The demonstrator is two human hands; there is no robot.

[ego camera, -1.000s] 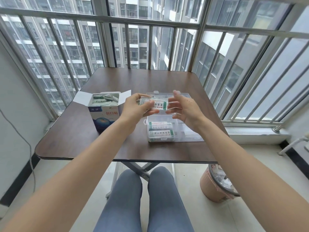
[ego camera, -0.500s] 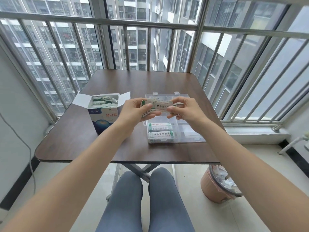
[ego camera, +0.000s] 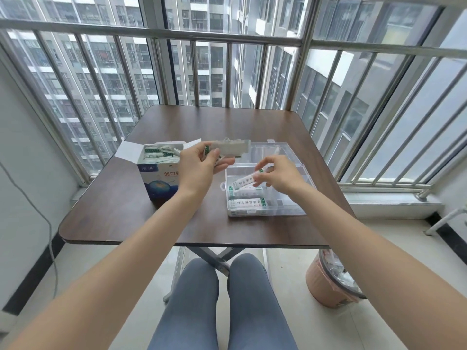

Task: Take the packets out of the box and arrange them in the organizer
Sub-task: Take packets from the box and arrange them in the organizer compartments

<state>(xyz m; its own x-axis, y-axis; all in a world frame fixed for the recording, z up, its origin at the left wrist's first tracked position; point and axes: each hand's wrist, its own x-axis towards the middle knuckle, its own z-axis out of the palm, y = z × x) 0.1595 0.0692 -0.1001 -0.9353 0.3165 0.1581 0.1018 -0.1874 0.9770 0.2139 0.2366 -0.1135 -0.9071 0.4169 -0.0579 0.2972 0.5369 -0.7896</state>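
Pinching one packet (ego camera: 244, 182), right hand (ego camera: 280, 176); left hand (ego camera: 199, 168) grips seemingly several packets (ego camera: 228, 147).

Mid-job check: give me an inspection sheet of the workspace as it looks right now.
Surface: brown folding table.
Job's things: open box with packets inside; clear organizer holding packets in its near-left part.
Clutter: nothing seen.
Hands: left hand holds a stack of packets above the table; right hand pinches one packet over the organizer.
Cables: grey cable along left wall.
Surroundings: window bars, pink bin on floor.
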